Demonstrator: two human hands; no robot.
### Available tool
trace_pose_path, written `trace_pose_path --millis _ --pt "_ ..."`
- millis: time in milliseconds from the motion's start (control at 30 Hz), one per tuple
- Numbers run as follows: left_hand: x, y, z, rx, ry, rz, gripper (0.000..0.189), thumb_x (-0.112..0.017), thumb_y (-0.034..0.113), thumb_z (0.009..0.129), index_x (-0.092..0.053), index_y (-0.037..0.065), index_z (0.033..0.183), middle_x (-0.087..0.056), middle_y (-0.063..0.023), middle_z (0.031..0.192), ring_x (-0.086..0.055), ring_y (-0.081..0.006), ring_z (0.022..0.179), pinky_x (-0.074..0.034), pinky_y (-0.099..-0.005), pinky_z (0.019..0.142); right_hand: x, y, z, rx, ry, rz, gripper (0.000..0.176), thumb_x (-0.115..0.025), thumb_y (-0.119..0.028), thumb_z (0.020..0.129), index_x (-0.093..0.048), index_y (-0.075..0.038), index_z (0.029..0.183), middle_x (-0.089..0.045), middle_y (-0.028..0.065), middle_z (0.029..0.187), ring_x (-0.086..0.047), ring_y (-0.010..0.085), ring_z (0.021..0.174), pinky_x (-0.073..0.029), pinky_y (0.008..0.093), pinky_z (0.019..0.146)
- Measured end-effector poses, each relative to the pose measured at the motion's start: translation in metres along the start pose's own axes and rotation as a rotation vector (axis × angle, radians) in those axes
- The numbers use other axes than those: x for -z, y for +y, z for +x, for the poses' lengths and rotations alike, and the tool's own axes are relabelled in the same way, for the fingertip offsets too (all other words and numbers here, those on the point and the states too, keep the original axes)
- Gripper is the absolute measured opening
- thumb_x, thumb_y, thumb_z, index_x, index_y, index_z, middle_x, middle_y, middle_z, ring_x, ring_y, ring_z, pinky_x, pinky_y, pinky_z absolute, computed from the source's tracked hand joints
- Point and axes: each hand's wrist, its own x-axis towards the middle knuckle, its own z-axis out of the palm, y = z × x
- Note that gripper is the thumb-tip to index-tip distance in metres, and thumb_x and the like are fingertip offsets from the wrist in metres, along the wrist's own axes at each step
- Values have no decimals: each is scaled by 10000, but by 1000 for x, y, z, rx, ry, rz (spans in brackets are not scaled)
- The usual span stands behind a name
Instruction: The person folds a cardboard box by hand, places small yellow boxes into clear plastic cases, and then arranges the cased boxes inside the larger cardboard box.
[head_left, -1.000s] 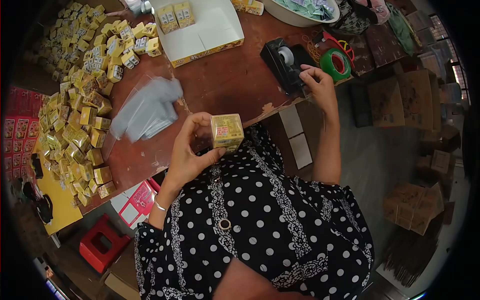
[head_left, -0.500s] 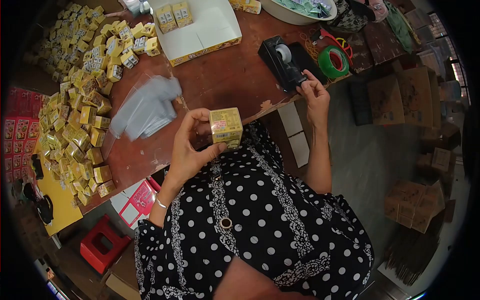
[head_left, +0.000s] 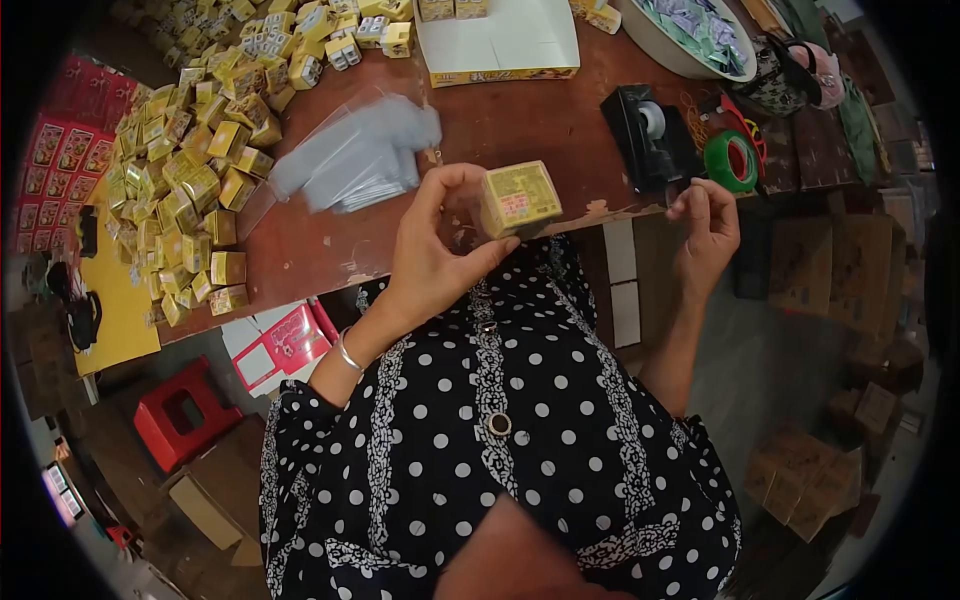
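My left hand holds a small yellow printed box between thumb and fingers, over the table's front edge. Red and dark print shows on its upper face. My right hand is pinched closed just in front of a black tape dispenser with a roll of clear tape. At its fingertips is what looks like a short piece of clear tape, hard to make out. Left of the box lies a fanned stack of clear plastic sleeves.
Many yellow boxes are heaped on the table's left. A white tray with small boxes stands at the back. Green tape, red-handled scissors and a basin of packets are on the right. A red stool stands below left.
The camera view has shifted, so the table appears higher and further right. My right fingers have come slightly away from the dispenser's front and curled. The box in my left hand has tilted.
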Motion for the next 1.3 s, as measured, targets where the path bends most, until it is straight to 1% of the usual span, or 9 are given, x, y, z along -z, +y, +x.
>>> trace_pose_path --millis 33,233,667,767,833,933,1067,1167,1300 --pt "-1 3 1 -55 51 169 583 -808 -36 793 -499 38 1282 -631 -97 1228 -640 -171 1097 -541 -314 920 -25 -21 -9 -43 -87 158 113 -607 -68 1027 -645 2 1107 -606 52 826 -581 115 722 -506 259 642" --pt "2 -9 7 -428 159 487 563 -817 -35 721 -565 13 1222 -625 -146 1203 -658 -295 1091 -542 -349 904 -99 -57 -58 -232 -436 406 131 -624 -39 1007 -665 23 1116 -673 55 843 -644 101 696 -555 235 640" --pt "6 -14 4 -395 187 488 553 -831 3 705 -584 18 1200 -644 -142 1171 -672 -291 1052 -553 -351 858 -117 -58 -58 -224 -401 143 252 -682 -13 966 -616 10 1208 -664 62 952 -641 93 776 -544 232 721" --pt "4 -12 1 -243 147 436 546 -840 9 738 -568 13 1211 -674 -119 1149 -683 -216 1038 -553 -311 835 -118 -48 -52 -59 -324 9 355 -725 19 914 -593 2 1243 -661 88 1040 -647 140 914 -538 263 796" --pt "-2 -5 0 -20 91 55 551 -843 11 770 -539 10 1229 -700 -93 1122 -679 -140 1020 -546 -265 815 -117 -37 -44 586 -269 -230 350 -761 41 854 -643 -27 1177 -644 119 1131 -629 229 1060 -532 324 876" --pt "-2 0 1 64 53 -21 563 -839 3 783 -515 8 1243 -710 -84 1114 -676 -106 1007 -543 -241 816 -114 -33 -32 790 -381 -318 306 -788 21 818 -695 -62 1097 -642 145 1193 -614 319 1131 -518 386 947" --pt "1 -2 0 54 88 -29 570 -840 -4 776 -512 10 1242 -712 -80 1112 -678 -103 994 -542 -237 812 -114 -31 -19 726 -493 -323 253 -804 -27 817 -733 -83 1054 -622 152 1298 -597 345 1191 -491 432 1016" --pt "3 -8 0 7 86 29 562 -840 2 780 -521 15 1243 -706 -79 1123 -668 -101 1010 -546 -243 813 -114 -18 -16 648 -634 -289 398 -806 -169 862 -691 -69 1230 -597 158 1372 -575 313 1246 -463 436 1052" --pt "7 1 2 -302 89 339 572 -842 -10 734 -568 22 1235 -674 -110 1169 -679 -224 1079 -556 -320 880 -112 -15 -11 164 -763 40 688 -513 -542 1018 -487 -23 1469 -585 147 1385 -551 242 1270 -440 381 1064"
